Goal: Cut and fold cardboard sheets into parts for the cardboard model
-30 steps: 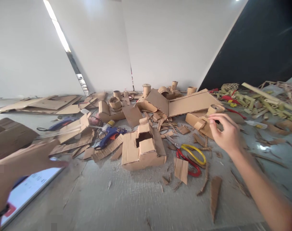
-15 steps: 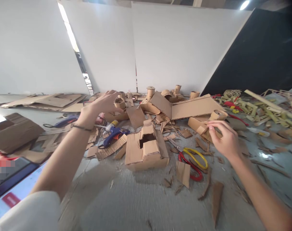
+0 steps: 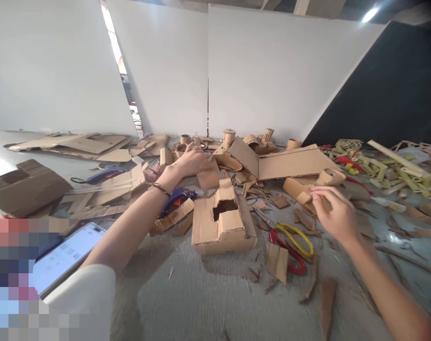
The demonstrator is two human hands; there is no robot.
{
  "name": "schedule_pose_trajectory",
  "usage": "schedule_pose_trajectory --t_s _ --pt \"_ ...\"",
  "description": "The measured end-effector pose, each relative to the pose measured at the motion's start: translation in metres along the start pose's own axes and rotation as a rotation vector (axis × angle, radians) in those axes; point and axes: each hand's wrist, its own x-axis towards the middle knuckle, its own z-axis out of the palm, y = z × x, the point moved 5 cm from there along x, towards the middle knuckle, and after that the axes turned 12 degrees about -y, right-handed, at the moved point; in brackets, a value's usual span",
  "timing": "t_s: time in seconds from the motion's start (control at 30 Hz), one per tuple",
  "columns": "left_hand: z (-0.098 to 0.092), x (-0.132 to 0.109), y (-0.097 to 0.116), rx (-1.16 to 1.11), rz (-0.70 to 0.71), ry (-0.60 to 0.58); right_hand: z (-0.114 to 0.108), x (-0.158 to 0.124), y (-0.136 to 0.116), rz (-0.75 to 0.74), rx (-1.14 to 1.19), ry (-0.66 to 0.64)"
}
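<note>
Left hand (image 3: 193,162) at 11 o'clock of cut-out cardboard box (image 3: 222,225) — fingers curved over cardboard flap (image 3: 208,179), grip cannot be told. Right hand (image 3: 334,214) at 3 o'clock, fingertips on folded cardboard piece (image 3: 300,188) — closure unclear. Scissors (image 3: 295,244) at 4 o'clock; glue gun (image 3: 180,195) just beside left wrist.

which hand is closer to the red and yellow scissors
Right. The right hand sits on a cardboard piece just beyond and right of the scissors; the left hand is farther away, past the cut-out box, among the cardboard rolls.
</note>
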Motion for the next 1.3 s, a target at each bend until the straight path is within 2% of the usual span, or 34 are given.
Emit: schedule_pose_trajectory --t_s 0.2,0.37,0.43,0.53,0.67,0.73,0.8,0.9,1.07,1.17,1.23,1.3 --pt "-0.040 -0.019 -0.007 -0.051 -0.160 0.059 0.007 0.001 -0.004 -0.040 -0.020 -0.072" --pt "-0.081 -0.043 -0.006 -0.071 -0.144 0.123 0.015 0.001 -0.008 -0.052 -0.076 -0.135" --pt "-0.090 -0.050 -0.003 -0.093 -0.121 0.134 0.022 0.008 -0.013 -0.048 -0.117 -0.178" --pt "-0.090 -0.051 0.002 -0.110 -0.105 0.077 0.043 0.030 -0.020 -0.055 -0.165 -0.303" --pt "-0.077 -0.044 0.005 -0.042 -0.153 -0.003 0.086 0.069 -0.019 -0.044 -0.215 -0.452" --pt "-0.074 -0.042 0.002 -0.012 -0.174 -0.007 0.104 0.085 -0.012 -0.021 -0.232 -0.485" --pt "-0.075 -0.043 -0.001 -0.011 -0.185 0.003 0.112 0.096 -0.003 -0.003 -0.243 -0.489" --pt "-0.081 -0.049 -0.007 -0.079 -0.184 0.014 0.101 0.106 0.011 0.029 -0.263 -0.433" --pt "-0.088 -0.055 -0.015 -0.155 -0.168 0.018 0.041 0.123 0.033 0.079 -0.296 -0.295" --pt "-0.084 -0.055 -0.018 -0.162 -0.179 -0.054 0.014 0.132 0.043 0.097 -0.300 -0.267" --pt "-0.082 -0.055 -0.019 -0.165 -0.198 -0.108 0.009 0.132 0.045 0.112 -0.299 -0.288" --pt "-0.080 -0.055 -0.018 -0.156 -0.181 -0.140 0.014 0.127 0.041 0.126 -0.291 -0.342"
